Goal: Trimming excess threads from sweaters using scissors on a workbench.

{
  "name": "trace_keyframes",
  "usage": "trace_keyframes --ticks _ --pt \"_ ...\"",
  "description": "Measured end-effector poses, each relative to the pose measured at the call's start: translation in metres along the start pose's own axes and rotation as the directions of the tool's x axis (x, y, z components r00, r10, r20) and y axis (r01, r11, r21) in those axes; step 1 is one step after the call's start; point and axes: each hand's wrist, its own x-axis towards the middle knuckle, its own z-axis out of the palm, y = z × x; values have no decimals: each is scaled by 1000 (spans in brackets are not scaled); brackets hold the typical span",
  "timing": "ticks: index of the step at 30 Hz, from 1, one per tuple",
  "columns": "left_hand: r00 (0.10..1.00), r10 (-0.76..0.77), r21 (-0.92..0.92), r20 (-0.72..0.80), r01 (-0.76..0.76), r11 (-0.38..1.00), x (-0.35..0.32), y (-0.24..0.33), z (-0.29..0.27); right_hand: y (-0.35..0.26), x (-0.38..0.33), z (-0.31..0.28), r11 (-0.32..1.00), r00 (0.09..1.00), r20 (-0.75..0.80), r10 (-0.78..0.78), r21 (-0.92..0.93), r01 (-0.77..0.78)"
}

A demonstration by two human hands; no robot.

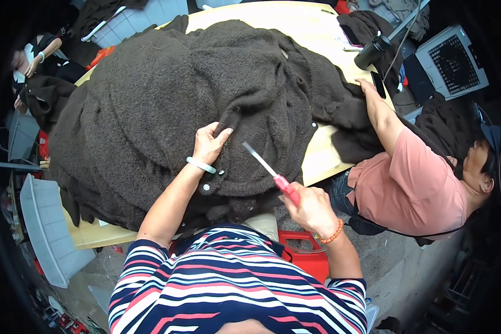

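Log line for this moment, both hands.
left hand: pinching dark knit garment | right hand: holding red-handled blade tool, tip above garment | table: garment piled

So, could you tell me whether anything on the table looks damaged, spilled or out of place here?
Nothing looks damaged or spilled. The dark brown knitted garments lie heaped and rumpled over the table, hanging past its near edge. The left hand pinches a fold of knit, and the right hand holds a red-handled tool with its blade above the fabric.
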Motion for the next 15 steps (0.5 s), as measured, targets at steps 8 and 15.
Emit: trace_keyframes --ticks 8,15 --pt "989 -140 -513 -45 97 853 -7 -14 -1 -19 7 -2 997 991 131 -38 -67 47" --pt "995 -98 -624 25 92 776 -19 -8 -4 -23 -5 3 997 983 178 -44 -60 56"
